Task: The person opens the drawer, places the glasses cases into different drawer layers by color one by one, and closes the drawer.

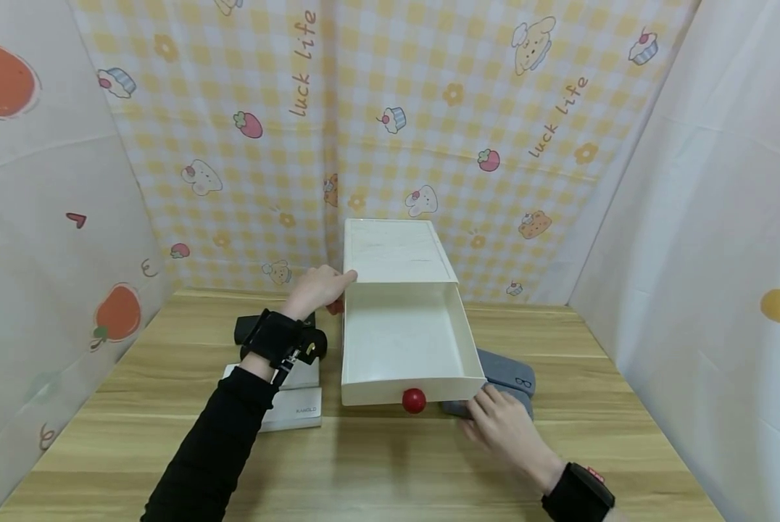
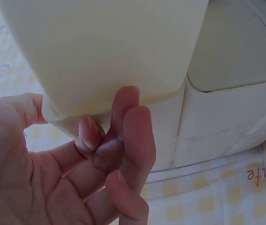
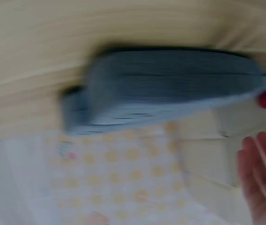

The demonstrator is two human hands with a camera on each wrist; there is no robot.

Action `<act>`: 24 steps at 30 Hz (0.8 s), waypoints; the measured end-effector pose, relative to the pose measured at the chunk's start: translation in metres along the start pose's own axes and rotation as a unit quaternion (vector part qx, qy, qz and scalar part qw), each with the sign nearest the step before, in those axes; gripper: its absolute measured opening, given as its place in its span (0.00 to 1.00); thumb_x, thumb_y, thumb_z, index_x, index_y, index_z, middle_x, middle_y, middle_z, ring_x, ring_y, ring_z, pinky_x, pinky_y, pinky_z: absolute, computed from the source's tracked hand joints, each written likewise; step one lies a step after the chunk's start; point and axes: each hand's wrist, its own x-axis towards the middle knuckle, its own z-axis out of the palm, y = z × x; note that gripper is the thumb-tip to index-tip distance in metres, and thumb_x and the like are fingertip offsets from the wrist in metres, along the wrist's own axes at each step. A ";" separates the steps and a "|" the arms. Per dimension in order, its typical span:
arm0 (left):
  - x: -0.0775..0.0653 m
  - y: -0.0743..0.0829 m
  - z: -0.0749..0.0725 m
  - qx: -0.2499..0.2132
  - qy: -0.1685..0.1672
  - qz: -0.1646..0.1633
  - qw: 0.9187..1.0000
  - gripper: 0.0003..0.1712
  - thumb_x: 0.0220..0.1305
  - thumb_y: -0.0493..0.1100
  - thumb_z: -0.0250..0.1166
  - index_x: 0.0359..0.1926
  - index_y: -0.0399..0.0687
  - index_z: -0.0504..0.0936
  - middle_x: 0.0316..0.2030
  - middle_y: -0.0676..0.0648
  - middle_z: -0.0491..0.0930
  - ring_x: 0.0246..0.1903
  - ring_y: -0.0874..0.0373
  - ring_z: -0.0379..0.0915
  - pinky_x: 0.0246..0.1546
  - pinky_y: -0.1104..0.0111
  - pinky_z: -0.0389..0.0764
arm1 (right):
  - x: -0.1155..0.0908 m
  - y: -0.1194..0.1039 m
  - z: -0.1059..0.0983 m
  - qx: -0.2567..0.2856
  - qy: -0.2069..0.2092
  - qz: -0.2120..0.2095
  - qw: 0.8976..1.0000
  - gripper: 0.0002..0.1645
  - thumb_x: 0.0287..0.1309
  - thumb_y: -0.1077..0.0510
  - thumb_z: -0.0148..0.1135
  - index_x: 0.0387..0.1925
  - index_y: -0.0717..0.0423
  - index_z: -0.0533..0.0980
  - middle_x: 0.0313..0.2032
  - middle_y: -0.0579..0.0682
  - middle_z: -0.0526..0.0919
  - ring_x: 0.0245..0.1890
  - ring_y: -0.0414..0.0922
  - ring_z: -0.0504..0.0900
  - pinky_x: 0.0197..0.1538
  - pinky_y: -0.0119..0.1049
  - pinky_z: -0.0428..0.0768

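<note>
A white drawer cabinet (image 1: 399, 250) stands at the back of the table, with one drawer (image 1: 409, 341) pulled out toward me. The drawer's inside is bare, and a red knob (image 1: 414, 401) sits on its front. My left hand (image 1: 318, 290) grips the cabinet's left front corner, its curled fingers (image 2: 137, 136) against the white wall. To the right of the drawer lies a grey-blue glasses case (image 1: 510, 371), a second grey-blue part beside it. My right hand (image 1: 504, 428) reaches to its near edge with fingers extended; the right wrist view is blurred.
Left of the cabinet, white boxes (image 1: 292, 409) and black items (image 1: 246, 330) lie partly hidden under my left forearm. A red object (image 1: 335, 307) shows below my left hand. Patterned curtain (image 1: 233, 203) hangs behind the wooden table (image 1: 599, 428), white cloth at both sides.
</note>
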 end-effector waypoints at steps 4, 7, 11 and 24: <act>0.000 0.000 0.001 -0.001 -0.002 -0.001 1.000 0.33 0.69 0.59 0.44 0.15 0.46 0.77 0.18 0.48 0.83 0.22 0.57 0.78 0.49 0.54 0.74 | -0.018 0.016 0.011 -0.002 -0.102 0.070 0.992 0.38 0.54 0.32 0.58 0.52 0.58 0.75 0.44 0.56 0.80 0.40 0.51 0.79 0.41 0.46 0.77; 0.000 0.000 0.001 -0.003 -0.003 -0.002 1.000 0.33 0.69 0.59 0.44 0.15 0.46 0.77 0.18 0.48 0.82 0.22 0.57 0.78 0.50 0.54 0.74 | -0.025 0.021 0.016 0.009 -0.160 0.108 0.981 0.45 0.47 0.30 0.63 0.58 0.55 0.72 0.50 0.59 0.78 0.46 0.55 0.77 0.46 0.51 0.77; 0.000 0.000 0.001 0.000 -0.002 -0.003 1.000 0.33 0.69 0.59 0.44 0.15 0.46 0.77 0.18 0.48 0.82 0.22 0.57 0.78 0.50 0.54 0.74 | -0.031 0.027 0.026 0.031 -0.161 0.105 0.981 0.44 0.48 0.31 0.63 0.59 0.54 0.71 0.50 0.60 0.76 0.48 0.56 0.75 0.47 0.53 0.76; 0.000 0.000 0.001 -0.001 0.003 -0.004 1.000 0.33 0.69 0.60 0.44 0.16 0.46 0.77 0.18 0.49 0.82 0.25 0.53 0.80 0.51 0.53 0.73 | -0.043 0.041 0.048 0.060 -0.101 0.044 0.992 0.42 0.57 0.29 0.52 0.58 0.58 0.71 0.46 0.61 0.77 0.40 0.54 0.78 0.42 0.47 0.78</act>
